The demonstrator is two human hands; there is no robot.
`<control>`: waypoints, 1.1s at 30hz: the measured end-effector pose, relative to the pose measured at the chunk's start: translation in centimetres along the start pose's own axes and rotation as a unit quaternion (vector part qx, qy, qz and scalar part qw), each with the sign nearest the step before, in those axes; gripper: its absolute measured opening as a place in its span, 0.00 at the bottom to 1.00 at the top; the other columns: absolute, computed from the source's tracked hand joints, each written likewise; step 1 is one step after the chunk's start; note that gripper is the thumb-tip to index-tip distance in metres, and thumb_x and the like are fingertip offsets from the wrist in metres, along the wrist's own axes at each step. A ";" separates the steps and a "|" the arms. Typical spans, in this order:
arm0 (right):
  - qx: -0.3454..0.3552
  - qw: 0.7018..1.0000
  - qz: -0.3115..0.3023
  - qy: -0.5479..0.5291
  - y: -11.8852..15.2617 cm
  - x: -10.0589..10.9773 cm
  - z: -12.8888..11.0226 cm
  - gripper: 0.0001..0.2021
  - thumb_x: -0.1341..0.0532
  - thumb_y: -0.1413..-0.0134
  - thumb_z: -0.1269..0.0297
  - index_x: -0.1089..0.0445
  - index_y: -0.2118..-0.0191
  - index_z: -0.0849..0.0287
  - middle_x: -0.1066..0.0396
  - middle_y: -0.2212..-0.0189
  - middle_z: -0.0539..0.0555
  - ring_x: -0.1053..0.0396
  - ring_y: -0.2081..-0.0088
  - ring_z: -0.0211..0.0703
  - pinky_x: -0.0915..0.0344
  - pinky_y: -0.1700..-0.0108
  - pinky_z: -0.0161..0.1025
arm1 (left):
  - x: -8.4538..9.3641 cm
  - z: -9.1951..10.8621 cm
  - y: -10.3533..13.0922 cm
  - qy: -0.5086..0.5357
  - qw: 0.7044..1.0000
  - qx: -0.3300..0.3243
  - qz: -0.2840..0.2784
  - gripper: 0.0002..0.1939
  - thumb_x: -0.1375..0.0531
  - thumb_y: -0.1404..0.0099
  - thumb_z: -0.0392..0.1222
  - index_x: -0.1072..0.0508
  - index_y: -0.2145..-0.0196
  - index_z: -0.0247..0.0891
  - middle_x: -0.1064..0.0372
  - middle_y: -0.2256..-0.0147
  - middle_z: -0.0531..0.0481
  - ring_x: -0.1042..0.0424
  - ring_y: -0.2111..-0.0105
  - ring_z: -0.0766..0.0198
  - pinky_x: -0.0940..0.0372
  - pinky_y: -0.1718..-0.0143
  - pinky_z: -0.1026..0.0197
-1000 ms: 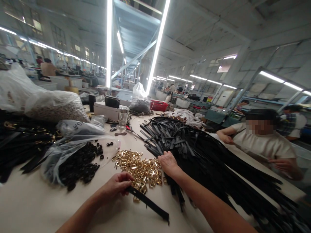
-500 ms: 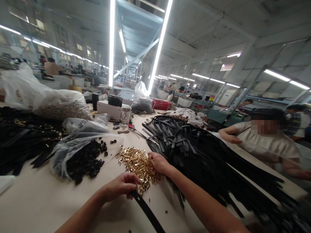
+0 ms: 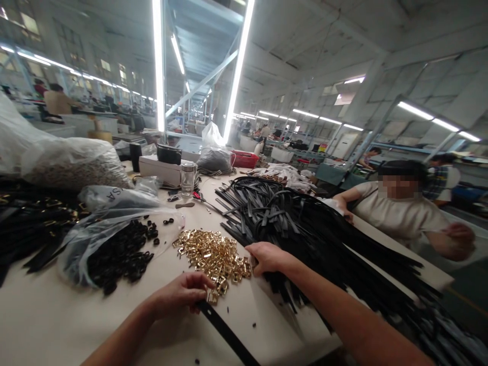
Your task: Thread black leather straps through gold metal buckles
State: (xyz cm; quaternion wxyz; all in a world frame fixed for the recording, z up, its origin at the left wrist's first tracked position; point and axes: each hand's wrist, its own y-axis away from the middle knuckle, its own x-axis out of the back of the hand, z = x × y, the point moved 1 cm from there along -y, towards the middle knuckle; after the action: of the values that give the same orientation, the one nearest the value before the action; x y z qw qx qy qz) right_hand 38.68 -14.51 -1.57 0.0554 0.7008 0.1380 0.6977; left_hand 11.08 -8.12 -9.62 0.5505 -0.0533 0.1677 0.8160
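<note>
My left hand (image 3: 190, 291) pinches the end of a black strap (image 3: 224, 330) that has small holes and runs down to the bottom edge. Just beyond it lies a heap of gold buckles (image 3: 209, 254) on the pale table (image 3: 152, 325). At the right edge of the heap, my right hand (image 3: 267, 258) has its thumb and fingers pressed together. Whatever it grips, if anything, is too small to make out. A large pile of black straps (image 3: 297, 218) lies beyond and to the right of this hand. Left of the buckles, small black loops (image 3: 118, 256) spill from a clear plastic bag (image 3: 76, 249).
A glass jar (image 3: 187, 180), a white box (image 3: 156, 170), a tied bag (image 3: 215, 152) and a red basket (image 3: 244, 159) stand at the back. More black straps (image 3: 19, 229) lie far left. Across the table at right sits a person (image 3: 400, 208).
My right hand has moved right, from over the gold buckles to their edge. My left hand still holds the strap. The view has shifted slightly, and the person at right has moved their arms.
</note>
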 end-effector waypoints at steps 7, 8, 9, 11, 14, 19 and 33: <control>-0.010 1.000 0.001 0.014 0.4 -1.7 0.4 0.16 0.37 0.58 0.72 0.29 0.58 0.60 0.28 0.60 0.57 0.30 0.59 0.48 0.38 0.61 0.35 | 0.1 0.0 0.0 -0.011 1.000 0.002 0.012 0.18 0.33 0.47 0.48 0.27 0.60 0.36 0.33 0.73 0.54 0.35 0.78 0.71 0.40 0.76 0.67; -0.013 1.000 0.005 0.007 0.4 -2.0 0.4 0.16 0.38 0.57 0.71 0.29 0.57 0.60 0.28 0.60 0.58 0.30 0.60 0.48 0.39 0.61 0.35 | 0.0 0.0 0.0 -0.011 1.000 0.002 0.016 0.18 0.33 0.47 0.47 0.27 0.61 0.36 0.33 0.73 0.54 0.35 0.78 0.71 0.40 0.75 0.66; -0.015 1.000 0.007 -0.001 0.3 -2.3 0.4 0.15 0.37 0.56 0.70 0.29 0.58 0.61 0.28 0.62 0.58 0.29 0.61 0.48 0.39 0.62 0.35 | -0.1 0.2 0.1 -0.010 1.000 0.003 0.018 0.18 0.33 0.47 0.47 0.27 0.61 0.36 0.33 0.73 0.54 0.35 0.78 0.71 0.40 0.75 0.66; -0.016 1.000 0.008 -0.023 0.1 -2.7 0.3 0.11 0.37 0.56 0.69 0.28 0.63 0.62 0.27 0.66 0.57 0.29 0.64 0.46 0.40 0.66 0.34 | -0.5 0.5 0.2 -0.009 1.000 0.004 0.018 0.18 0.33 0.48 0.47 0.27 0.61 0.36 0.33 0.73 0.54 0.35 0.78 0.71 0.40 0.75 0.66; -0.005 0.998 0.012 -0.066 -0.4 -2.8 -0.4 0.06 0.37 0.57 0.69 0.28 0.68 0.61 0.28 0.72 0.53 0.31 0.70 0.42 0.44 0.72 0.31 | -1.0 0.9 0.3 -0.017 1.000 0.013 0.011 0.18 0.32 0.48 0.47 0.26 0.61 0.36 0.32 0.74 0.54 0.36 0.79 0.71 0.39 0.75 0.66; 0.016 0.987 0.057 -0.149 -2.0 -3.0 -2.5 0.09 0.36 0.54 0.67 0.28 0.64 0.60 0.30 0.72 0.49 0.33 0.70 0.38 0.43 0.71 0.30 | -0.8 0.9 0.2 -0.033 0.999 0.013 0.003 0.19 0.33 0.48 0.48 0.27 0.61 0.37 0.32 0.73 0.54 0.35 0.78 0.71 0.39 0.74 0.66; -0.168 0.931 0.246 -0.214 6.5 -9.3 -6.7 0.21 0.44 0.43 0.65 0.39 0.44 0.60 0.38 0.46 0.61 0.41 0.43 0.51 0.45 0.39 0.44 | -0.8 0.3 0.1 -0.013 1.000 0.010 0.001 0.18 0.32 0.48 0.47 0.28 0.62 0.36 0.34 0.73 0.55 0.37 0.77 0.71 0.42 0.74 0.67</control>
State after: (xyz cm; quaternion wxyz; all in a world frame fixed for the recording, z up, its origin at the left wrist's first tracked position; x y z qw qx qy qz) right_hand 32.87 -24.07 -8.66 0.0272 0.8260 -0.1724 0.5360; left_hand 11.35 -8.75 -9.11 0.5527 -0.0370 0.1689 0.8153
